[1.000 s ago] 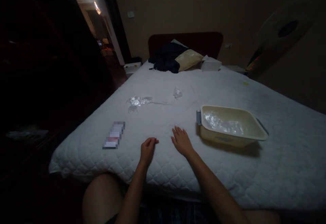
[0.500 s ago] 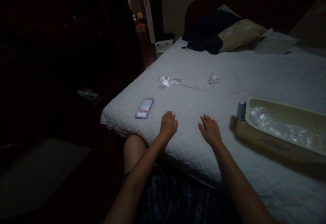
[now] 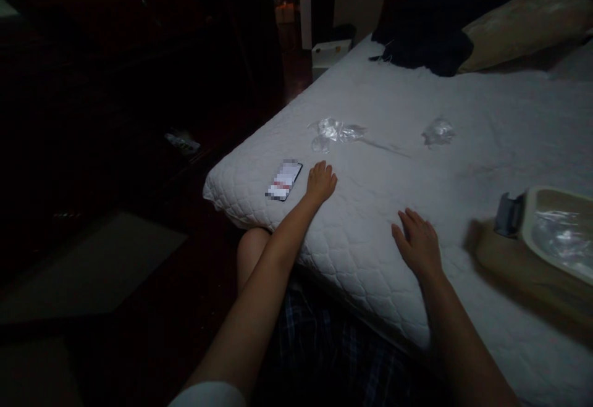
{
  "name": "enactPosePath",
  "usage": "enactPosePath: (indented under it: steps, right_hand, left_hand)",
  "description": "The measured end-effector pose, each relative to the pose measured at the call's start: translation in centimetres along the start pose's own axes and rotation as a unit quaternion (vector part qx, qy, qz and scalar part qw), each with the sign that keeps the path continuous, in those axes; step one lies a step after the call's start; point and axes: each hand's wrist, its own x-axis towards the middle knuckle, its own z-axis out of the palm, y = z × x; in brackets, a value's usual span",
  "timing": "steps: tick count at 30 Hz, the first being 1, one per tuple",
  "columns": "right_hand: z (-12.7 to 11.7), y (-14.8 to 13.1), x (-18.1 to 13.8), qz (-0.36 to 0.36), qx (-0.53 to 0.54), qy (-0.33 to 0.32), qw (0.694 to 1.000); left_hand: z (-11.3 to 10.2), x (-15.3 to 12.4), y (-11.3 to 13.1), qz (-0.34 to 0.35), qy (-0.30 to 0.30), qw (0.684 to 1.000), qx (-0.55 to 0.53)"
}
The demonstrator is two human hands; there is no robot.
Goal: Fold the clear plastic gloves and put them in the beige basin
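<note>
My left hand point(image 3: 322, 181) is over the white quilted bed cover point(image 3: 356, 252), fingers a little apart and holding nothing. Just left of it lies a phone point(image 3: 285, 180) with a lit screen, its picture blurred out. Crumpled clear plastic bags point(image 3: 333, 130) rest beyond that hand, close to its fingertips but apart from them. My right hand point(image 3: 417, 240) is also open and empty, low over the cover, between my left hand and a beige plastic box point(image 3: 532, 271). Whether either palm touches the cover, I cannot tell.
Another crumpled clear plastic piece point(image 3: 438, 132) lies farther back. The box has a grey latch point(image 3: 508, 214) and clear plastic inside. Dark cloth point(image 3: 426, 36) and a beige pillow point(image 3: 528, 24) lie at the far end. A white box point(image 3: 330, 55) stands beyond the bed's left edge.
My view has swung left, so things appear farther right. My left hand has reached forward, nearer the plastic bags and the phone. The right hand stays open over the cover.
</note>
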Motion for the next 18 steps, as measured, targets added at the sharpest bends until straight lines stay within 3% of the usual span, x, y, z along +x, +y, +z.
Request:
enactPosePath:
  steps: [5,10,18]
  right_hand:
    - [0.2,0.3,0.1,0.003,0.013,0.009,1.0]
    - [0.3,0.6,0.3,0.0,0.016,0.008,1.0]
    - [0.3,0.6,0.4,0.01,0.013,0.013,1.0]
  left_hand:
    - [0.3,2.7,-1.1,-0.039,0.024,0.999,0.001]
    - [1.5,4.6,-2.3,-0.1,-0.04,0.994,0.013]
    - [2.0,3.2,-1.8,-0.043,0.021,0.998,-0.038]
